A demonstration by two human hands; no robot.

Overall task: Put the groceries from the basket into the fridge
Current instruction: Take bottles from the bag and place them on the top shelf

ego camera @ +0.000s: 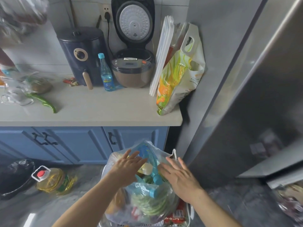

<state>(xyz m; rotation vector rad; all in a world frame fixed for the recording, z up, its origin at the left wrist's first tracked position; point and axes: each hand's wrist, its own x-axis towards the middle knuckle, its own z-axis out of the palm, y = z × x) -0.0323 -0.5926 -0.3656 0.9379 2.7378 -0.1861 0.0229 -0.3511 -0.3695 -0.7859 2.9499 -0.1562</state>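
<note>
Both hands hover over a clear plastic bag (147,202) of groceries that sits low at the bottom middle of the view, in front of the blue cabinet (68,141). The left hand (127,166) is spread flat with straight fingers over the bag's left side, holding nothing; the right hand (179,176) is likewise flat and spread over its right side. Between them lies a blue-capped bottle (151,164), its long axis running from far-left to near-right with the cap toward the person; a second blue cap (153,192) shows just below. Green vegetables (147,205) fill the bag's lower part. The fridge (255,95) stands to the right. On the counter (91,112), a green pepper (43,101) lies near the left edge and a printed bag (178,76) leans at the right end.
</note>
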